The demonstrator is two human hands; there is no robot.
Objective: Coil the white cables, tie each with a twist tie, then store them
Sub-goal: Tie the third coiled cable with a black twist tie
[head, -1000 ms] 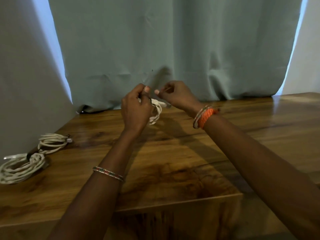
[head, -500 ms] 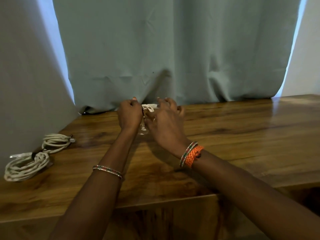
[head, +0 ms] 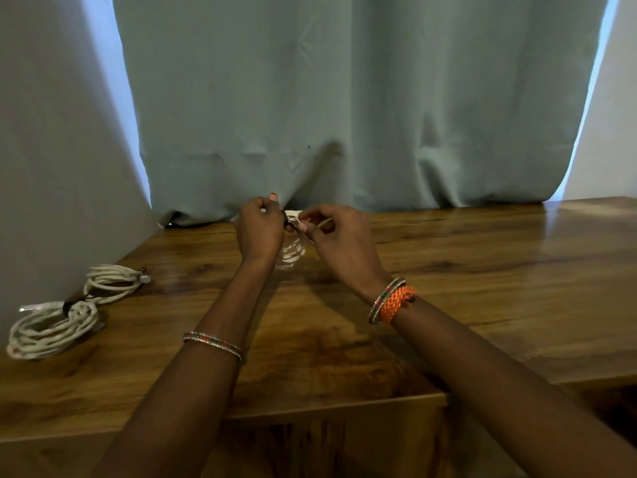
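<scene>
Nearest to us, two finished bundles sit at the desk's left edge: the big tied coil by the corner, and the smaller tied coil just behind it, touching or nearly so. Both look limp and light, flattened under their own weight.

Further back, both arms reach out over the wood. The left hand grips the top of the third white coil, fingers curled tight round the gathered loops, and the loops dangle below, just above the desk. Soft stuff, this, and springy; let go of that bunch and I reckon it flops open. The right hand pinches something thin at the same spot, likely the twist tie, though it's too small to be sure. A thin strand pokes out past its fingers. The crossing point is the place to hold.

Behind it all hangs the grey-green curtain.
</scene>
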